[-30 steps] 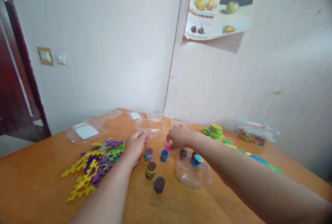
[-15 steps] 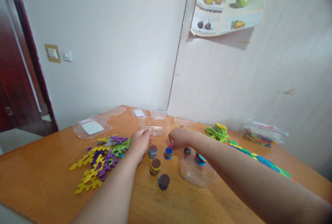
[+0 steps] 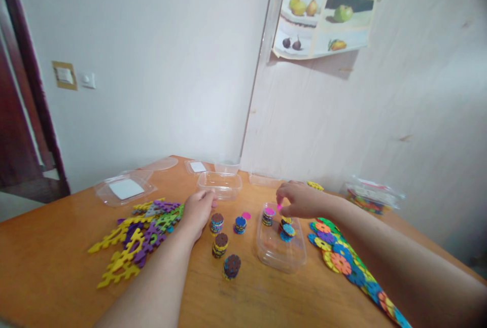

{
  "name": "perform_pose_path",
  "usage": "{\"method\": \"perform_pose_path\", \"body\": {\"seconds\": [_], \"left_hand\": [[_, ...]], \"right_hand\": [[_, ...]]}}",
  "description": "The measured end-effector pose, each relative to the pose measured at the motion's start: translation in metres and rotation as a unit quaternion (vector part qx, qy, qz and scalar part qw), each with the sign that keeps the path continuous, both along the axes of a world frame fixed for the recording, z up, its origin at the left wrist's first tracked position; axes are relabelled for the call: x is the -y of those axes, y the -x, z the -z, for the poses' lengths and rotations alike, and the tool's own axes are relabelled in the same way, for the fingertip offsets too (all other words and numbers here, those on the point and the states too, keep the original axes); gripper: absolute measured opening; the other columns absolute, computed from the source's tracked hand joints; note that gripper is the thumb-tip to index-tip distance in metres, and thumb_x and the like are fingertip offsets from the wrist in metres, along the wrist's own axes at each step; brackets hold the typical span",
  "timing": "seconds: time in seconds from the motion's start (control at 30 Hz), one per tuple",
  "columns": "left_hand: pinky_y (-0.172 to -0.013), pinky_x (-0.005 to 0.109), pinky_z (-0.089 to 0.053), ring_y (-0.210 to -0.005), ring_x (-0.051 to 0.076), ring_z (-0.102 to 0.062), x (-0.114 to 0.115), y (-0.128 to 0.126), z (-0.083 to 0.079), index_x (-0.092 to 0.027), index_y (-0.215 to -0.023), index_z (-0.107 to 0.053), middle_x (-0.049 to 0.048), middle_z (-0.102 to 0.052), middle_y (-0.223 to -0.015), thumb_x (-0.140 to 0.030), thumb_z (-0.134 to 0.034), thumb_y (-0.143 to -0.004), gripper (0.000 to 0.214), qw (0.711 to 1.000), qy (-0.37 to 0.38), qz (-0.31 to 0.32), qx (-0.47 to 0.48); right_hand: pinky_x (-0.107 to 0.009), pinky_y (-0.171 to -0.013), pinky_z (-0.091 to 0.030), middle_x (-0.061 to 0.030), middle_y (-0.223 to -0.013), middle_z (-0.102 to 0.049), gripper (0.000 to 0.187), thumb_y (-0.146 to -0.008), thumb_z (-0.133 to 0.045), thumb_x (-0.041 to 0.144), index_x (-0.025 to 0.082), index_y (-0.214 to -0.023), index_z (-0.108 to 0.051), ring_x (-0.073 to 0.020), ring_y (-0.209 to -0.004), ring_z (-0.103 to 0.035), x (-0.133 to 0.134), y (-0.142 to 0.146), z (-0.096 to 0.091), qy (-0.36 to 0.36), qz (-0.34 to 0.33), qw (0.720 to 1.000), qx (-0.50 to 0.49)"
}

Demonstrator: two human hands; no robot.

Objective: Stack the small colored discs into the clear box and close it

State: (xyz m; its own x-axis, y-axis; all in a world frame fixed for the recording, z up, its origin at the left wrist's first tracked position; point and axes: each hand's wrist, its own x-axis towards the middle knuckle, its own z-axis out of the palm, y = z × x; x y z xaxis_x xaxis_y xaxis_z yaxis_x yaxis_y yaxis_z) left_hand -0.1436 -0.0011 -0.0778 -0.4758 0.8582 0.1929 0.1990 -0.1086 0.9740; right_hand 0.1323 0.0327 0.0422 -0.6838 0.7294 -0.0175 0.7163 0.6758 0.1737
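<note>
My right hand [image 3: 299, 198] is over the far right edge of a clear plastic tub [image 3: 281, 257], pinching a small pink snowflake disc [image 3: 280, 207] between thumb and fingers. Inside the tub stand short disc stacks: one with a pink top [image 3: 269, 212], another topped in light blue [image 3: 288, 231]. My left hand [image 3: 200, 211] is closed at the table, left of a brown-topped stack [image 3: 217, 220]; what it holds, if anything, is hidden. A blue stack [image 3: 240, 224] stands beside a loose pink disc [image 3: 246, 215]. Two more brown-topped stacks [image 3: 220, 244] are nearer me.
Yellow, purple and green notched pieces [image 3: 142, 237] are heaped at left. Linked colourful discs [image 3: 342, 262] run along the right, partly under my forearm. Another clear tub [image 3: 219, 186], a lid [image 3: 125, 188] and a filled bag [image 3: 375, 196] lie farther back.
My right hand has moved right, from beside the blue stack to over the tub. A loose pink disc and the tub's stacks are now uncovered. The view has turned slightly right.
</note>
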Motion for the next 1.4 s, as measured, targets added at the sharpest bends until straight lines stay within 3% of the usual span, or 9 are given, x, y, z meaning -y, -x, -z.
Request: {"method": "perform_pose_path", "body": {"seconds": [0.23,0.4,0.63,0.83,1.03,1.2,1.4], "left_hand": [[-0.061,0.028,-0.044,-0.065,0.019,-0.060,-0.004,0.003,0.005,-0.015,-0.078,-0.066,0.0045,-0.066,-0.067,-0.056,-0.053,-0.076,0.043,1.000,-0.012,0.013,0.004],[-0.061,0.027,-0.044,-0.063,0.018,-0.059,0.000,0.001,0.002,-0.015,-0.078,-0.066,0.0046,-0.066,-0.067,-0.056,-0.055,-0.076,0.043,1.000,-0.007,0.013,0.008],[-0.061,0.027,-0.044,-0.062,0.018,-0.059,0.000,0.001,0.000,-0.015,-0.076,-0.066,0.0045,-0.066,-0.066,-0.056,-0.055,-0.075,0.042,1.000,-0.009,0.012,0.005],[-0.061,0.027,-0.044,-0.063,0.018,-0.059,0.000,0.001,0.002,-0.015,-0.076,-0.066,0.0040,-0.065,-0.065,-0.056,-0.053,-0.076,0.043,1.000,-0.008,0.012,-0.003],[-0.061,0.027,-0.044,-0.064,0.017,-0.059,0.001,0.000,0.001,-0.015,-0.077,-0.065,0.0044,-0.065,-0.067,-0.054,-0.053,-0.076,0.041,1.000,-0.007,0.015,0.007],[-0.061,0.027,-0.044,-0.064,0.017,-0.059,0.000,0.000,0.002,-0.015,-0.077,-0.066,0.0045,-0.066,-0.068,-0.054,-0.054,-0.076,0.040,1.000,-0.009,0.014,0.008],[-0.061,0.027,-0.044,-0.064,0.018,-0.060,-0.002,0.001,0.004,-0.015,-0.077,-0.067,0.0055,-0.067,-0.068,-0.055,-0.055,-0.075,0.042,1.000,-0.012,0.014,0.007]], "right_hand": [[-0.038,-0.090,-0.040,-0.0077,-0.107,-0.068,0.027,-0.075,-0.062,0.036,0.024,-0.098,-0.072,-0.0275,-0.104,-0.058,-0.004,-0.028,0.010,0.019,0.018,1.000,-0.001],[-0.036,-0.098,-0.036,-0.0025,-0.122,-0.064,0.028,-0.076,-0.054,0.020,0.030,-0.093,-0.074,-0.0231,-0.113,-0.056,-0.002,-0.027,0.009,0.045,-0.004,0.999,-0.007],[-0.045,-0.100,-0.033,-0.0030,-0.140,-0.051,0.027,-0.080,-0.053,0.025,0.035,-0.089,-0.076,-0.0271,-0.125,-0.048,-0.003,-0.021,0.020,0.060,-0.005,0.998,0.008],[-0.047,-0.102,-0.031,-0.0058,-0.141,-0.050,0.026,-0.078,-0.054,0.024,0.030,-0.092,-0.075,-0.0289,-0.127,-0.046,-0.004,-0.025,0.018,0.044,0.005,0.999,0.012],[-0.046,-0.104,-0.030,-0.0060,-0.142,-0.049,0.027,-0.078,-0.062,0.036,0.032,-0.101,-0.073,-0.0298,-0.128,-0.045,-0.002,-0.028,0.021,0.037,0.002,0.999,0.013],[-0.048,-0.103,-0.031,-0.0078,-0.139,-0.052,0.024,-0.076,-0.064,0.038,0.030,-0.097,-0.074,-0.0314,-0.127,-0.046,-0.005,-0.027,0.023,0.029,0.003,1.000,0.011],[-0.037,-0.097,-0.038,-0.0075,-0.129,-0.060,0.025,-0.082,-0.056,0.030,0.025,-0.101,-0.071,-0.0248,-0.117,-0.053,0.000,-0.007,0.012,0.004,-0.016,1.000,-0.014]]}}
